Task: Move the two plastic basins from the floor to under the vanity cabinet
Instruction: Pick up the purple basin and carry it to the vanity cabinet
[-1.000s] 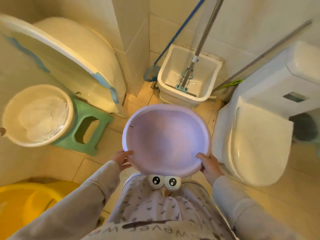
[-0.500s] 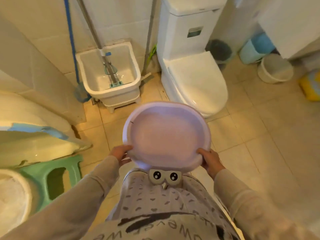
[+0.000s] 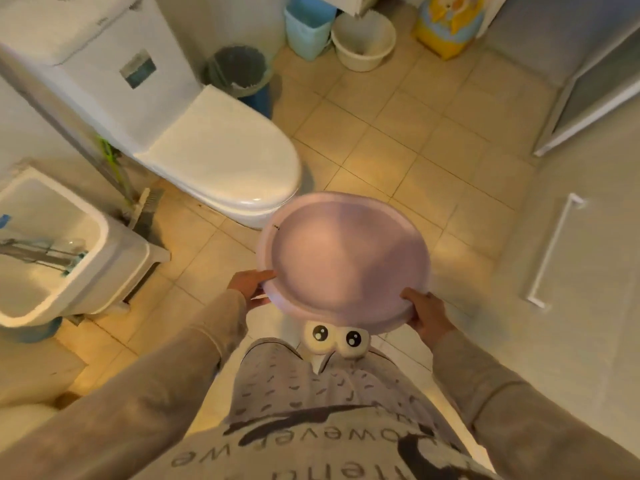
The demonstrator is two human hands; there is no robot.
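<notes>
I hold a round pale-purple plastic basin (image 3: 346, 258) in front of my waist, above the tiled floor. My left hand (image 3: 251, 284) grips its near-left rim and my right hand (image 3: 427, 313) grips its near-right rim. The basin is empty and roughly level. At the top of the view a white basin (image 3: 363, 39) stands on the floor under the edge of the vanity cabinet (image 3: 360, 1), next to a light-blue bin (image 3: 306, 29).
A white toilet (image 3: 214, 154) with its lid down stands at left. A white mop bucket (image 3: 59, 251) sits at far left. A dark waste bin (image 3: 240, 71) stands beside the toilet. A yellow-blue item (image 3: 446, 26) is at top right, a glass door (image 3: 588, 91) at right.
My view has swung to the right: the mop bucket and toilet slid left, and the vanity area with the white basin came closer. Both hands still hold the purple basin.
</notes>
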